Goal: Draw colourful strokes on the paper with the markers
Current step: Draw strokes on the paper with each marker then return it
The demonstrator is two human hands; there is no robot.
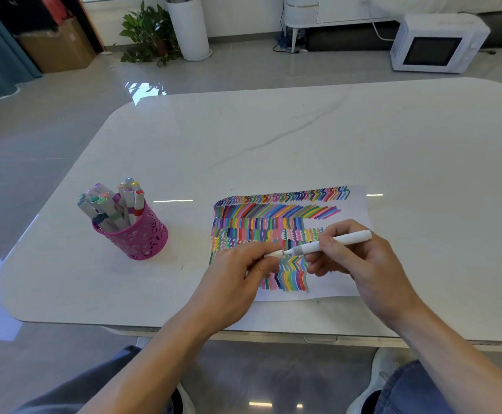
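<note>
Nearest, the left hand [237, 282] pinches a small white cap [274, 254] between thumb and fingers, just at the tip of a white marker [342, 239]. The right hand [360, 264] grips that marker by its barrel, the tip pointing left. Both hands hover over the paper [318, 295], which lies flat on the white surface [273, 138] and is filled with rows of colourful strokes. To the left, well apart, a pink holder [142, 237] stands with the spare markers [115, 201] in it. Beyond, a microwave [435, 46] sits on the floor.
</note>
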